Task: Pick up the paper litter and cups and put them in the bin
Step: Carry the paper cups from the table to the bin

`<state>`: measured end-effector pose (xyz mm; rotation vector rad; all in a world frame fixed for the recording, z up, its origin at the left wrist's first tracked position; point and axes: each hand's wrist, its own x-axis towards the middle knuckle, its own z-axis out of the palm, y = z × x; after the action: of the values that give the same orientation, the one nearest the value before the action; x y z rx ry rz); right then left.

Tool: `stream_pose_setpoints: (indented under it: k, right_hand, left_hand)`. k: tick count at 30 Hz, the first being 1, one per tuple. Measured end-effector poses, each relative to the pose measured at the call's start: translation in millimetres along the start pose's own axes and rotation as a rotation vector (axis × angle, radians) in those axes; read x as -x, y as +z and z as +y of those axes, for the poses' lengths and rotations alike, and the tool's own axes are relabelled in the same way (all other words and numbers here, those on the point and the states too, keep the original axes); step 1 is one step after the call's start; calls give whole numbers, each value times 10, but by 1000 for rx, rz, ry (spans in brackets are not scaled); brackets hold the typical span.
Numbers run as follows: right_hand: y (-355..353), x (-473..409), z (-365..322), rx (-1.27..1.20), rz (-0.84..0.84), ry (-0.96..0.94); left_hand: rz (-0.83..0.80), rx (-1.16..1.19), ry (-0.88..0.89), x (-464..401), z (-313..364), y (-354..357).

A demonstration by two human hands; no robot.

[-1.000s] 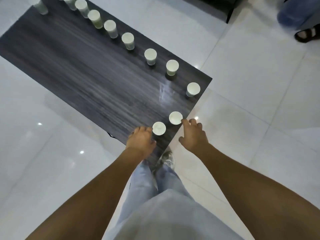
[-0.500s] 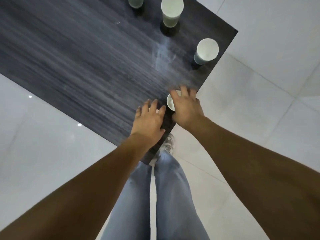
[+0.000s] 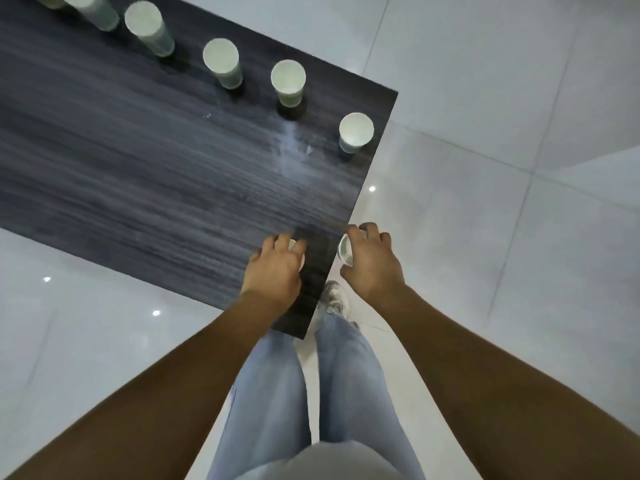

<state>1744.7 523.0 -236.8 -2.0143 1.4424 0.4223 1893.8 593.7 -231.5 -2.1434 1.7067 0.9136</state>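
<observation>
Cups are what both hands are working on right now. The left hand (image 3: 275, 268) is curling over a cup (image 3: 297, 247) at the near corner of the table (image 3: 138, 174), fingers folding down around its rim so only a sliver of white is showing past the knuckles. The right hand (image 3: 372, 263) is wrapping around a second cup (image 3: 345, 250), thumb on the near side and fingers over the far side, with the open mouth peeking out at the left of the grip; this one is sitting right at the table edge, and whether it is lifting clear I cannot tell.

These look like thin paper cups: probably very light, soft-walled, easy to crush if squeezed hard, and likely to tip with a nudge. The stiff rolled rim, or the wall just under it, is looking like the safest place to hold. Whether anything is inside them I cannot see.

More cups (image 3: 356, 132) are standing in a row along the far edge, well apart from both hands. No bin is showing in view.
</observation>
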Motion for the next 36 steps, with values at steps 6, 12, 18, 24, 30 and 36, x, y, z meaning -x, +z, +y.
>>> stream_pose_setpoints:
  k: [6,12,18,24,30,36]
  right_hand:
    - [-314,861,-185,-160,164,180]
    - [-364,1886,-352,-305,289,329]
    - [-149,2952,-271,-424,348,536]
    - [270,4009,62,-589,439,764]
    - [972,5267,478,-735,554,1007]
    - [1987,6851,913,-851,589,1211]
  left_hand:
    - [6,-78,214,466,112,-511]
    - [-18,-176,439,1178,409,-814]
    - [-53,-366,689,1834,960,-885]
    - [-88,-555,926,2428,1716,-564]
    - [-147,-697,1154,3389,2512,306]
    - [-225,-772,1365,4751,3161,1508]
